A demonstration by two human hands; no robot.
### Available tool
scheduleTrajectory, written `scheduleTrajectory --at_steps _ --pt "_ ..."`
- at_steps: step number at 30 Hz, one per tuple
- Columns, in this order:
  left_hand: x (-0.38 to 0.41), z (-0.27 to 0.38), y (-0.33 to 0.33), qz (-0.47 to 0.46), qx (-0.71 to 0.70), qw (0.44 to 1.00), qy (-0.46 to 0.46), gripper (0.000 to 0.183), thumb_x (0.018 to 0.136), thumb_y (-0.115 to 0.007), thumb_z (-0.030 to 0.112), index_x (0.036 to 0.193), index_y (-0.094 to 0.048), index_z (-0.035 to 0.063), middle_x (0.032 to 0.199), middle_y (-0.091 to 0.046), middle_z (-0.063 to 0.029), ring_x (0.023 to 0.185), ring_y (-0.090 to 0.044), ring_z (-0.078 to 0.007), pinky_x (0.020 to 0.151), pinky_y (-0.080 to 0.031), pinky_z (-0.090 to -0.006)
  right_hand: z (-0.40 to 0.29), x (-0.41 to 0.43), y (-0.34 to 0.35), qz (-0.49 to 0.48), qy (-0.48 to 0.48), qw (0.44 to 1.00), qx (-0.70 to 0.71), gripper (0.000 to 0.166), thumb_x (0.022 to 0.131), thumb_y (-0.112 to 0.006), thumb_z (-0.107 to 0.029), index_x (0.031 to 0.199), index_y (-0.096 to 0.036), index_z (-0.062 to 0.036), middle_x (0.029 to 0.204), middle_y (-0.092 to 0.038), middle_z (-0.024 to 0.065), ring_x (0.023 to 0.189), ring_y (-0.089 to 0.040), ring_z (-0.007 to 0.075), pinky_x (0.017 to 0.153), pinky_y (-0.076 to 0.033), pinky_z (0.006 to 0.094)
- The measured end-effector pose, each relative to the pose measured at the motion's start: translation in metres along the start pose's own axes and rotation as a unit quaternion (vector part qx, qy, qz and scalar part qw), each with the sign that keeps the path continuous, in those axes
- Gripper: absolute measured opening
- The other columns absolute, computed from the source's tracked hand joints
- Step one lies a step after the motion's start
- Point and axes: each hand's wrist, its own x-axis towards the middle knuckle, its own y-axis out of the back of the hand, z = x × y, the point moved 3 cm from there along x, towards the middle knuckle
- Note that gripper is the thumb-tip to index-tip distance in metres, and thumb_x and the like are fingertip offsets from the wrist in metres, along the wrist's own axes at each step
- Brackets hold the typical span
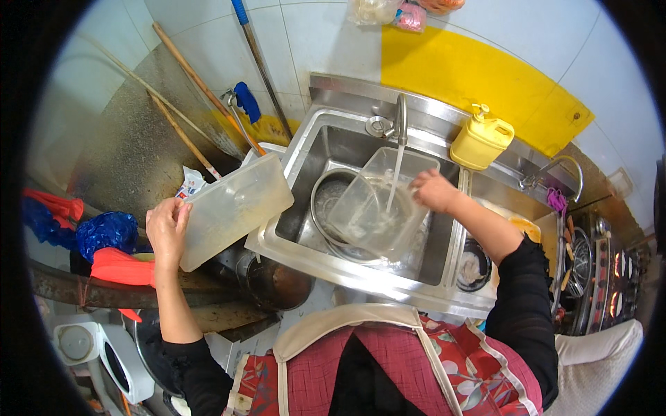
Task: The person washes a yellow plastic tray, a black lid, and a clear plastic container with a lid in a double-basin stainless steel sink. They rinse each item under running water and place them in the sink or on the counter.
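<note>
My left hand (pixel 167 231) grips one end of a translucent plastic lid or shallow container (pixel 237 208), tilted beside the left edge of the steel sink (pixel 299 265). Over the basin, my right hand (pixel 433 191) is at the right side of a clear rectangular plastic container (pixel 382 200); its fingertips are partly hidden, and whether they grip the rim is unclear. Water runs from the curved faucet (pixel 401 119) into this container. Beneath it, partly covered, a round metal bowl (pixel 333 200) lies in the basin.
A yellow pump jug (pixel 481 143) stands on the sink's back ledge. Right of the basin, a dark bowl (pixel 474 265) sits in a second compartment. Wooden poles (pixel 203 86) lean at the left, near blue plastic bags (pixel 106 234) and a dark round pot (pixel 278 281).
</note>
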Motion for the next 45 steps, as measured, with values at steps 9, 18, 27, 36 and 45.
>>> scheduleTrajectory --at_steps 9,18,27,36,45 --pt "-0.01 0.014 -0.023 0.0 -0.06 0.998 0.013 0.018 0.078 -0.064 0.019 0.079 -0.059 0.0024 0.069 -0.057 -0.0099 0.065 -0.053 -0.0254 0.068 -0.037 -0.034 -0.021 -0.083 -0.065 0.097 -0.511 0.818 0.246 0.072 0.069 -0.07 -0.018 0.125 -0.033 0.0086 0.123 -0.043 0.0271 0.118 -0.037 0.0417 0.101 -0.032 0.0416" --pt "-0.01 0.036 -0.037 -0.01 -0.108 0.994 0.004 0.016 0.076 -0.066 0.016 0.08 -0.059 0.0016 0.069 -0.058 -0.0093 0.065 -0.053 -0.0249 0.069 -0.037 -0.0335 -0.046 -0.067 -0.078 0.137 -0.481 0.844 0.193 0.072 0.068 -0.07 -0.02 0.123 -0.036 0.0111 0.121 -0.046 0.0297 0.114 -0.044 0.04 0.1 -0.035 0.0397" --pt "-0.007 0.038 -0.044 -0.019 -0.092 0.995 -0.033 0.016 0.075 -0.066 0.016 0.079 -0.058 0.0016 0.069 -0.057 -0.0095 0.065 -0.053 -0.0254 0.071 -0.038 -0.0343 -0.086 0.061 -0.131 0.032 -0.549 0.721 0.421 0.051 0.073 -0.064 -0.025 0.11 -0.05 0.0071 0.108 -0.055 0.0305 0.103 -0.054 0.0408 0.088 -0.044 0.0413" --pt "-0.013 0.015 -0.043 -0.003 -0.095 0.995 -0.02 0.017 0.075 -0.066 0.016 0.08 -0.058 0.0015 0.069 -0.056 -0.0096 0.065 -0.053 -0.0261 0.07 -0.038 -0.0347 -0.121 0.01 -0.049 -0.073 -0.31 0.87 0.375 0.025 0.078 -0.056 -0.014 0.094 -0.056 0.0042 0.095 -0.059 0.0251 0.092 -0.056 0.0401 0.08 -0.046 0.043" --pt "0.001 0.019 -0.045 -0.004 -0.102 0.994 -0.041 0.017 0.076 -0.066 0.017 0.079 -0.058 0.0021 0.068 -0.056 -0.0093 0.065 -0.053 -0.0261 0.071 -0.037 -0.0349 -0.042 0.006 0.099 -0.189 -0.291 0.855 0.386 0.01 0.074 -0.058 -0.008 0.08 -0.053 -0.0004 0.068 -0.062 0.0088 0.059 -0.064 0.0159 0.052 -0.05 0.0282"
